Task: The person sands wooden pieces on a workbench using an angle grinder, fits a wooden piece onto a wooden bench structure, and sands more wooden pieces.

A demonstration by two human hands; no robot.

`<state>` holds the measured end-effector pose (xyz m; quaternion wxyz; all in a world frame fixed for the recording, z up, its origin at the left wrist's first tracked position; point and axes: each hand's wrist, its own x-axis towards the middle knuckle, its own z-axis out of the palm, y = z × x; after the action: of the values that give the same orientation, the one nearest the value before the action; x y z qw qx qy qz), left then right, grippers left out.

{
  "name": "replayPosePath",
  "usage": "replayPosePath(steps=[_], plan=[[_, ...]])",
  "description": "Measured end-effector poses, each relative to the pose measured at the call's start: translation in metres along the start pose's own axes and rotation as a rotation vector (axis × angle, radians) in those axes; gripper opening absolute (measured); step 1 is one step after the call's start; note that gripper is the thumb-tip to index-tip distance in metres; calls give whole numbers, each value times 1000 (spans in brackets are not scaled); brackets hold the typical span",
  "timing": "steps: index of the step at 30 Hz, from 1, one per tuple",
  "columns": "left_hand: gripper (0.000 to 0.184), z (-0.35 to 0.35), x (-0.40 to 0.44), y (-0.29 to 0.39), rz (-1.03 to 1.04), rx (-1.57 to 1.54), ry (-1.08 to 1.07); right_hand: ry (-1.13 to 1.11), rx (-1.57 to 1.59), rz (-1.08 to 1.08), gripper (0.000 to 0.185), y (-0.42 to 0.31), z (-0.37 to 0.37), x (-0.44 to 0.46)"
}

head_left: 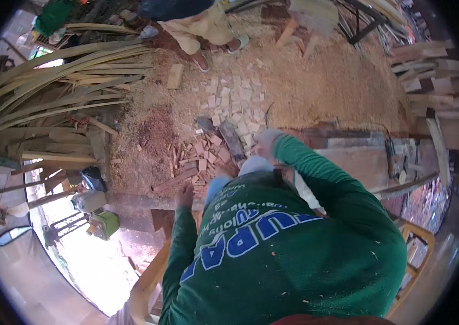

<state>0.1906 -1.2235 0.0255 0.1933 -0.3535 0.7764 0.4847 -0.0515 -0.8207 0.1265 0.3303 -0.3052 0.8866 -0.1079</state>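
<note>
My left hand (pixel 184 194) rests low beside a pile of small reddish wood blocks (pixel 207 154). It is small in view, and its fingers do not show clearly. My right hand (pixel 267 141) reaches forward, blurred, close to a dark narrow board (pixel 232 140) and the edge of the block pile. Whether it touches or holds anything I cannot make out. Paler wood blocks (pixel 235 97) lie scattered farther forward. A dark rounded item (pixel 205 123) sits by the upper end of the board.
Another person (pixel 197 32) in light shorts stands ahead on the sawdust floor (pixel 338 86). Long bent wood strips (pixel 72 70) are heaped at left, and stacked lumber (pixel 438 81) stands at right. A wooden bench (pixel 354 157) lies right of my right arm.
</note>
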Motion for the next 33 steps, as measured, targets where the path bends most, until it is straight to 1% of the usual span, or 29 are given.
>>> replayPosePath(steps=[1, 2, 4, 5, 7, 8, 11, 12, 13, 14, 15, 16, 17, 18, 19, 21, 22, 23, 24, 25, 26, 27, 28, 29, 31, 32, 33], plan=[[37, 1, 2, 25, 8, -86, -24, -55, 64, 100, 43, -1, -16, -19], [37, 5, 14, 36, 2, -7, -68, -106, 129, 202, 46, -5, -35, -40], [38, 4, 38, 52, 9, 161, -158, -26, 151, 385, 43, 11, -17, -58], [38, 0, 53, 46, 58, 230, -201, 14, 166, 482, 42, 15, -4, -68], [37, 7, 102, 22, 172, 363, -299, 123, 306, 584, 43, 20, 25, -84], [38, 9, 125, 12, 147, 437, -339, 178, 361, 637, 43, 23, 38, -93], [40, 8, 171, 16, 109, 491, -398, 93, 359, 758, 47, 16, 76, -103], [41, 4, 187, 17, 252, 553, -397, 238, 431, 683, 50, 10, 92, -111], [40, -3, 198, 17, 292, 664, -450, 200, 479, 733, 51, 10, 104, -112], [41, -6, 206, 25, 340, 782, -504, 169, 533, 787, 51, -1, 91, -121], [42, -8, 224, 28, 430, 904, -562, 146, 589, 841, 51, -8, 81, -125], [43, -9, 240, 32, 530, 1018, -612, 179, 607, 862, 50, -3, 91, -122], [44, -9, 264, 33, 667, 1131, -662, 217, 621, 880, 49, 11, 111, -115], [45, -13, 263, 55, 894, 1306, -680, 251, 633, 895, 48, 20, 121, -108], [45, -15, 255, 75, 1119, 1477, -691, 288, 660, 906, 46, 16, 108, -109], [41, 4, 290, 78, 766, 1102, -626, 358, 711, 934, 43, -7, 52, -122], [38, 11, 297, 100, 783, 1197, -647, 483, 762, 956, 40, -4, 52, -113], [36, 22, 299, 122, 805, 1290, -675, 417, 809, 897, 42, 18, 73, -98], [32, 32, 307, 139, 770, 1103, -730, 350, 855, 846, 43, 41, 93, -94], [28, 43, 317, 156, 723, 915, -788, 368, 747, 891, 44, 38, 69, -98], [26, 66, 327, 173, 952, 1237, -823, 280, 738, 898, 46, 61, 74, -87], [25, 96, 327, 198, 1184, 1552, -817, 256, 746, 920, 46, 72, 57, -85], [24, 108, 332, 213, 1030, 1279, -793, 233, 752, 930, 46, 84, 40, -83], [22, 110, 339, 228, 870, 1013, -758, 238, 737, 911, 46, 108, 40, -75], [23, 145, 353, 277, 844, 960, -756, 234, 717, 866, 47, 162, 49, -54], [25, 164, 359, 297, 974, 1172, -798, 275, 719, 853, 42, 169, 21, -68], [27, 175, 361, 313, 1103, 1386, -837, 338, 710, 840, 43, 184, 9, -69]])
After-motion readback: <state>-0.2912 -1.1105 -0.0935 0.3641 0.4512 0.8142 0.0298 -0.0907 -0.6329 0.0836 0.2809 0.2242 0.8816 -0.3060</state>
